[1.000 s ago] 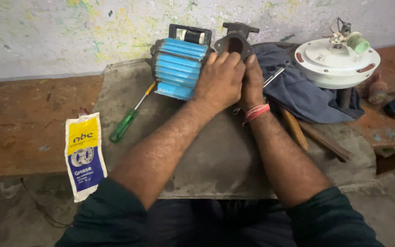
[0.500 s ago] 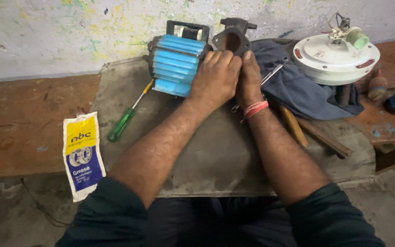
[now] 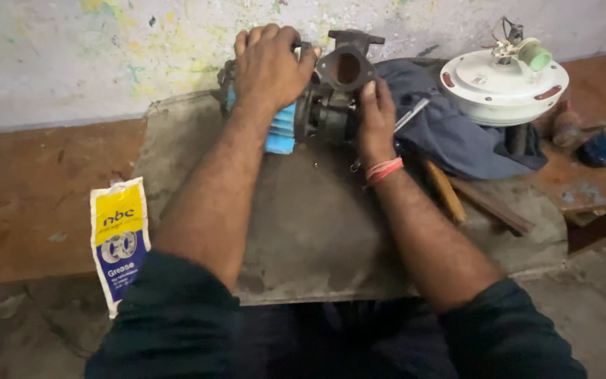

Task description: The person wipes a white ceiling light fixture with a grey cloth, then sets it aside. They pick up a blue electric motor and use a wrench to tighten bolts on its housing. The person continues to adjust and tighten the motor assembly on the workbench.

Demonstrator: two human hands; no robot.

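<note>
Head view of a grey slab [image 3: 317, 231] set against a paint-flecked wall [image 3: 71, 56], with a small water pump [image 3: 320, 105] standing at the slab's far edge, just short of the wall. The near half of the slab lies bare between the two forearms, its front edge just ahead of the person's lap; the left margin borders a brown floor strip on which a yellow-and-blue pouch [image 3: 118, 238] lies flat. To the right the room is tighter — a dark blue cloth [image 3: 450, 133] is bunched just beside the pump, a white round fan motor [image 3: 503, 84] sits on it, and wooden sticks [image 3: 471, 200] lie across the slab's right edge. The pump shows a light blue ribbed motor casing at left and a dark grey cast body at right, whose round open port faces up toward the camera. The left hand [image 3: 269, 67] is spread over the top of the blue casing, fingers curled down over it in a loose clasp; the right hand [image 3: 375, 123] — red thread at the wrist — lies against the cast body, fingers extended, not closed around it.
</note>
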